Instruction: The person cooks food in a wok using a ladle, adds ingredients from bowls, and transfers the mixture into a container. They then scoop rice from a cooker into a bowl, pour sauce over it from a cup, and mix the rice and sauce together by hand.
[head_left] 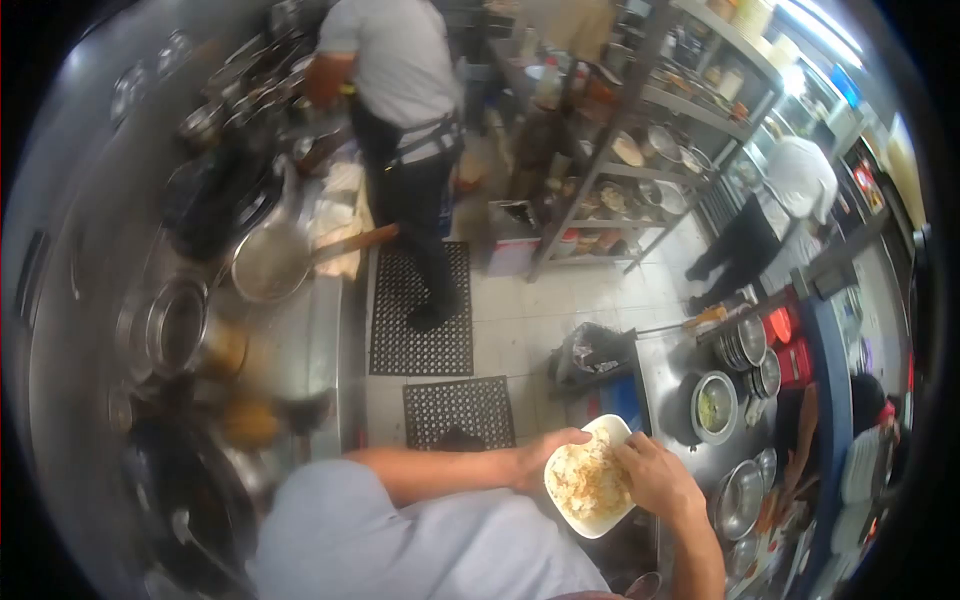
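Observation:
A white bowl with rounded corners is held in front of me, tilted toward my view. Inside it lies pale, yellowish food with brown bits, which looks like rice. My left hand grips the bowl's left side, its thumb over the rim. On the opposite side my right hand is closed at the rim, with its fingertips over the edge close to the food. The undersides of both hands' grips are hidden.
At right, a steel counter bears a pot and metal bowls. Left is a cooking line with a wooden-handled strainer and a wok. Co-workers stand ahead and at right. Black mats and a bin occupy the floor.

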